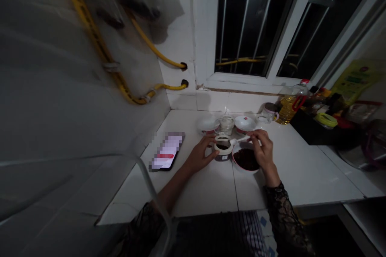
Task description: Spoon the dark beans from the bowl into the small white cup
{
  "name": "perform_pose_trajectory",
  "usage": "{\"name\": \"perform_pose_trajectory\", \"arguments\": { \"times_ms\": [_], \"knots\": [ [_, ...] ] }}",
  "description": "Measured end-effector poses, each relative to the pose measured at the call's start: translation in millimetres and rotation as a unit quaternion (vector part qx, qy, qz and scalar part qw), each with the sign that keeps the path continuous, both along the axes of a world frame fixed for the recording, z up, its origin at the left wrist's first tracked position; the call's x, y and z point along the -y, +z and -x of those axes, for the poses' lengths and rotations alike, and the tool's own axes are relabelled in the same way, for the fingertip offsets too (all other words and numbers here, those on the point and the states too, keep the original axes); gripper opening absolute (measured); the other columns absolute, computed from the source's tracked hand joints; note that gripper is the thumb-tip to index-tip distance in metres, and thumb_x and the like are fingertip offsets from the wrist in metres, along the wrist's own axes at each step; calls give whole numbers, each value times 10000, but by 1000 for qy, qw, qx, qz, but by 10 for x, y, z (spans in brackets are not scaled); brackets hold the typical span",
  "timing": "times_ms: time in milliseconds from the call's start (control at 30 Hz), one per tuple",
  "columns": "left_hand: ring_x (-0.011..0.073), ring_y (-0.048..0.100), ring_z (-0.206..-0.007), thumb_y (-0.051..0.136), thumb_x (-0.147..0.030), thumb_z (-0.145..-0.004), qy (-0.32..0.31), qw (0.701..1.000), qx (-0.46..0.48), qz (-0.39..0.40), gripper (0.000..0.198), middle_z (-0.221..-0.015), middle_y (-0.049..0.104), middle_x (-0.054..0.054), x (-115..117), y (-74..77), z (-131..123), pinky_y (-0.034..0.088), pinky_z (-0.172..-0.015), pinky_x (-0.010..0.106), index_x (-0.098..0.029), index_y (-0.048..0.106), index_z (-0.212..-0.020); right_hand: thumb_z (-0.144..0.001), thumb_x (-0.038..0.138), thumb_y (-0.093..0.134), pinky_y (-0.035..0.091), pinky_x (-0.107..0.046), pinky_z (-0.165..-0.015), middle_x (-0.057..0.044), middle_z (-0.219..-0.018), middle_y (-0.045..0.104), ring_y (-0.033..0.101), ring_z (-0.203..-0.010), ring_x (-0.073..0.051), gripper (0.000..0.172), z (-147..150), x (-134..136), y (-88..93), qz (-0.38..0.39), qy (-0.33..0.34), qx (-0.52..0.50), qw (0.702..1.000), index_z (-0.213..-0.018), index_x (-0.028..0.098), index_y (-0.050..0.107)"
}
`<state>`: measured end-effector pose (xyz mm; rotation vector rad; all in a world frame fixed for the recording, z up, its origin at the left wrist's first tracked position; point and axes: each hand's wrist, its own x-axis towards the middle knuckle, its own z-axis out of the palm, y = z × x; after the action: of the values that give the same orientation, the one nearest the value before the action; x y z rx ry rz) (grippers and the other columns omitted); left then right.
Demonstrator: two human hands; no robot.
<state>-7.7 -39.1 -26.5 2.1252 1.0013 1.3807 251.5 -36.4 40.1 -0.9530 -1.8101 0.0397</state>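
Note:
My left hand (201, 153) is wrapped round the side of a small open jar (222, 149) with a white rim and dark contents, steadying it on the white counter (208, 192). My right hand (263, 150) pinches the handle of a white spoon (238, 141), whose bowl hangs over the jar's mouth. Directly under the right hand sits a white bowl (245, 160) full of a dark red food. Both arms wear dark lace sleeves.
A lit phone (167, 151) lies on the counter left of the jar. Behind stand two small white bowls (245, 123), a glass jar (226, 123), a cup and an oil bottle (288, 106). Packets and containers crowd the right. Yellow gas hoses run along the left wall.

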Motion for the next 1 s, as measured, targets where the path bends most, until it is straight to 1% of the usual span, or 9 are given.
{"name": "perform_pose_trajectory", "arguments": {
  "times_ms": [67, 133, 233, 300, 400, 533, 767, 867, 1000],
  "knots": [
    [255, 616, -1228, 655, -332, -903, 0, 1000, 0, -1, 250, -1286, 617, 117, -4, -9, 3, 604, -867, 362, -232, 594, -1124, -934, 253, 460, 464, -408, -865, -32, -701, 675, 610, -847, -256, 233, -117, -28, -24, 36, -46, -15, 998, -872, 249, 684],
    [252, 622, -1215, 653, -336, -905, 1, 1000, 1, -4, 254, -1286, 615, 118, -8, -17, 4, 603, -863, 360, -233, 591, -1128, -893, 238, 471, 455, -405, -881, -38, -710, 689, 610, -851, -258, 218, -183, -54, -56, 84, -59, 17, 995, -841, 246, 683],
    [251, 634, -1190, 656, -342, -902, 4, 1000, 3, -4, 263, -1278, 618, 115, -11, -21, 1, 602, -858, 360, -236, 591, -1134, -827, 188, 480, 419, -412, -952, -41, -763, 725, 618, -844, -244, 209, -174, -77, -91, 156, -34, 91, 983, -801, 240, 681],
    [253, 635, -1189, 657, -339, -902, 4, 1000, 2, 0, 261, -1276, 619, 112, -9, -18, -1, 602, -861, 365, -239, 591, -1134, -810, 186, 472, 415, -401, -951, -30, -728, 721, 626, -831, -237, 212, -135, -80, -94, 203, -8, 103, 974, -770, 238, 674],
    [251, 638, -1186, 655, -344, -906, 5, 1000, 2, 1, 255, -1286, 613, 113, -6, -13, 0, 605, -857, 366, -238, 590, -1128, -792, 226, 460, 448, -348, -810, -6, -589, 657, 617, -703, -216, 209, -101, -75, -79, 281, 26, 55, 958, -737, 233, 661],
    [247, 633, -1193, 646, -350, -913, 5, 1000, -4, -3, 250, -1286, 615, 116, -3, -4, 2, 605, -857, 364, -235, 586, -1126, -731, 297, 485, 406, -294, -613, 13, -547, 629, 548, -547, -175, 192, -121, -69, -84, 359, 25, -60, 931, -727, 219, 661],
    [252, 633, -1198, 648, -340, -909, 4, 1000, -6, 8, 246, -1278, 622, 120, 19, 27, 0, 603, -871, 372, -230, 586, -1119, -613, 351, 569, 411, -284, -568, 16, -462, 601, 544, -496, -164, 165, -171, -113, -83, 388, 26, -214, 896, -643, 211, 650],
    [255, 635, -1194, 652, -341, -903, 7, 1000, -4, 6, 252, -1284, 620, 122, 15, 22, -1, 605, -869, 374, -229, 590, -1121, -581, 332, 579, 424, -288, -554, 13, -439, 594, 538, -480, -166, 146, -186, -127, -64, 396, 22, -239, 886, -613, 210, 651],
    [255, 628, -1206, 648, -352, -908, 3, 1000, -4, 7, 259, -1281, 620, 122, 8, 14, -5, 605, -865, 365, -230, 592, -1129, -584, 328, 576, 435, -294, -548, 10, -431, 593, 534, -468, -167, 139, -204, -137, -67, 389, 21, -248, 887, -602, 213, 653]
  ]
}}
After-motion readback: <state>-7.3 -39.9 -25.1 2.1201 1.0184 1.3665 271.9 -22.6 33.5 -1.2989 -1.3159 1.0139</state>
